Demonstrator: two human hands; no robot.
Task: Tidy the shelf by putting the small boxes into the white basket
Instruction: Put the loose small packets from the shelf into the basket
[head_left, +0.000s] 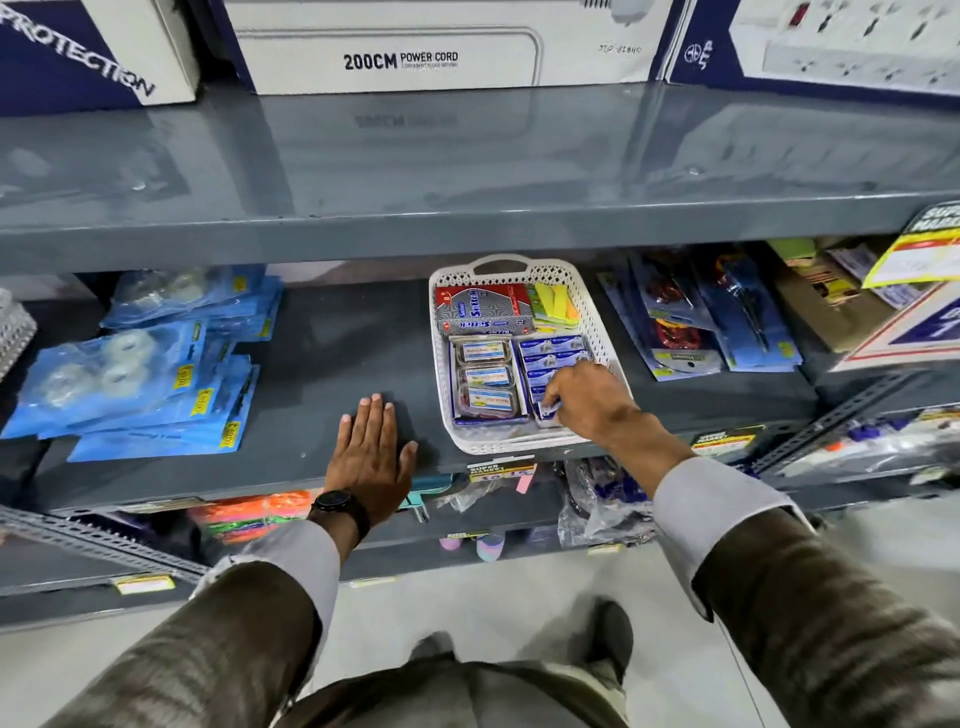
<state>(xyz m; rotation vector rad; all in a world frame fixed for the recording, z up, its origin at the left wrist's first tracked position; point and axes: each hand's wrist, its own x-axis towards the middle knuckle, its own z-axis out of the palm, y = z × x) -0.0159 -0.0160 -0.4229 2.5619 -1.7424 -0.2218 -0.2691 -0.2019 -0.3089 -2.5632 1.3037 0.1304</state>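
Fingers of the right hand (587, 397) pinch a small blue box (546, 410) inside the white basket (605, 332), near "Softek" box (480, 309); left hand (371, 449) lies flat, open, on the shelf (337, 353).

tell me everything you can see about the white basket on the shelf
The white basket looks like plastic, rectangular, with perforated lattice walls and a cut-out handle at its far end. It sits flat on the grey shelf, near the front edge. It is packed: a red and silver box and bright sticky notes at the back, clear-lidded packs front left, small blue boxes front right. The right hand reaches inside, fingers on a blue box.
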